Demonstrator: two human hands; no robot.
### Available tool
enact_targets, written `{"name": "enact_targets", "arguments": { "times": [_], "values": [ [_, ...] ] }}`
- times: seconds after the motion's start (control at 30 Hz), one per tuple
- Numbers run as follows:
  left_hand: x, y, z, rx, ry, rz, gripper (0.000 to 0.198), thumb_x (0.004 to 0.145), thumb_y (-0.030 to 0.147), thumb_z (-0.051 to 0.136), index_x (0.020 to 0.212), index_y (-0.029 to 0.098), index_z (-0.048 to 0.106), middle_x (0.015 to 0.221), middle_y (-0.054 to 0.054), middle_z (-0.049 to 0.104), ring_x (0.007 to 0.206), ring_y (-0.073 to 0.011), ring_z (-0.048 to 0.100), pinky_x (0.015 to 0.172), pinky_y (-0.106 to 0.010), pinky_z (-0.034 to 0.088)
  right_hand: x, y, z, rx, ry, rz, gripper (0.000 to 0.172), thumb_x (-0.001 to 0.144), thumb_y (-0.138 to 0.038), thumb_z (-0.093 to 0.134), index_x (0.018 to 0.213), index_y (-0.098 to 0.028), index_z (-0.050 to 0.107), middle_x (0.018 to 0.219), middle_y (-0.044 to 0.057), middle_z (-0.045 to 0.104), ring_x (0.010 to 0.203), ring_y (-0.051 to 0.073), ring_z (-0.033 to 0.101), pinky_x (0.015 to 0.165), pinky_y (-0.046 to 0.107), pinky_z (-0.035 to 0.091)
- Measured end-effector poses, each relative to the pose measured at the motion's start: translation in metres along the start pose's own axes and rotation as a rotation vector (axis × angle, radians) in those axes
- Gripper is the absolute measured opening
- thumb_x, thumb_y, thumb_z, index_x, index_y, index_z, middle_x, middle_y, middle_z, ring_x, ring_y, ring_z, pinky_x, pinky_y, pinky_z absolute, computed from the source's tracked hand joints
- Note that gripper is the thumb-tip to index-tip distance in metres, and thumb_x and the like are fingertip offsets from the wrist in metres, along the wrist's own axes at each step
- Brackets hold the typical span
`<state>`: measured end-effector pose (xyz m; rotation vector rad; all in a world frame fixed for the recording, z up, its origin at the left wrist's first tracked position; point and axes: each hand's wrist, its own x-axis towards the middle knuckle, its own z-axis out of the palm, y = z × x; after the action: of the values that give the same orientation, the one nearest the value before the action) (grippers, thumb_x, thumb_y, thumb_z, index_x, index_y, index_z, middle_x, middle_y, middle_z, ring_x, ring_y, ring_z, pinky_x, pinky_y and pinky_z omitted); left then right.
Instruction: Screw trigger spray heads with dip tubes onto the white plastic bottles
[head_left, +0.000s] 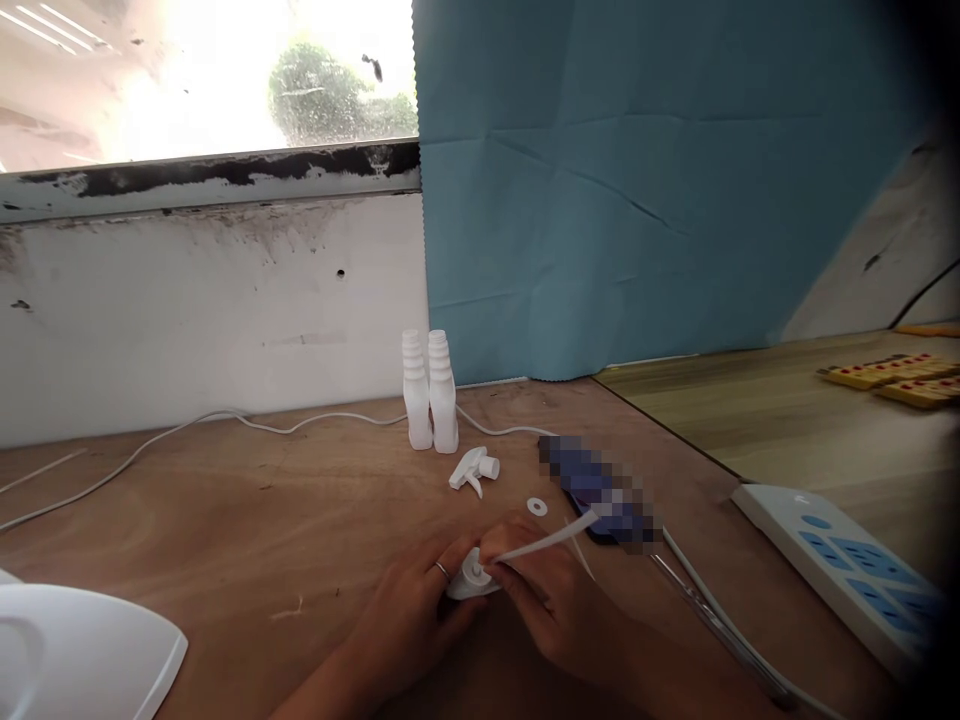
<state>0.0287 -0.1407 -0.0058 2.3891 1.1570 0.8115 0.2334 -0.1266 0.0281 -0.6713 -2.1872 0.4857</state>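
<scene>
Near the front middle of the table, my left hand, with a ring on one finger, grips a white spray head seen end-on. My right hand pinches a thin white tube close to its end, at the spray head's round opening. The tube's free end sticks out to the upper right. Just beyond my hands lie another white trigger spray head and a small white ring washer. Two white ribbed bottles stand side by side near the wall.
A phone, partly blurred out, lies right of the hands. A white cable runs along the wall. At the right are a power strip, metal tweezers and yellow pieces. A white plastic object sits front left.
</scene>
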Motion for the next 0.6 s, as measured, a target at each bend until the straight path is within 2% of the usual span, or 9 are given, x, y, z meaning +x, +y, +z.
{"name": "enact_targets", "arguments": {
  "times": [0.27,0.4,0.6],
  "values": [
    [0.0030,0.0061,-0.0049,-0.058,-0.012,-0.034,0.049,0.089,0.025,0.060,0.136,0.028,0.047,0.125,-0.007,0.064,0.111,-0.0221,0.061,0.096,-0.035,0.051,0.0076,-0.0043,0.0029,0.034,-0.014,0.126,0.019,0.096,-0.016,0.041,0.080,-0.020,0.051,0.079,0.005,0.058,0.074,0.019,0.053,0.068,0.032,0.041],
    [0.0024,0.0061,-0.0042,-0.068,0.000,-0.028,0.045,0.089,0.024,0.060,0.133,0.029,0.050,0.121,-0.005,0.064,0.109,-0.0211,0.061,0.095,-0.033,0.050,0.0098,-0.0005,0.0054,0.017,-0.035,0.118,0.020,0.095,-0.016,0.041,0.077,-0.020,0.049,0.072,0.003,0.055,0.067,0.017,0.050,0.063,0.030,0.037],
    [-0.0007,0.0055,-0.0005,-0.049,0.003,-0.109,0.027,0.088,0.026,0.062,0.115,0.025,0.062,0.100,-0.005,0.070,0.095,-0.0209,0.064,0.090,-0.034,0.051,0.0088,0.0007,0.0091,-0.013,-0.091,0.088,0.021,0.090,-0.008,0.041,0.073,-0.020,0.046,0.073,0.003,0.055,0.070,0.018,0.050,0.065,0.030,0.038]
  ]
}}
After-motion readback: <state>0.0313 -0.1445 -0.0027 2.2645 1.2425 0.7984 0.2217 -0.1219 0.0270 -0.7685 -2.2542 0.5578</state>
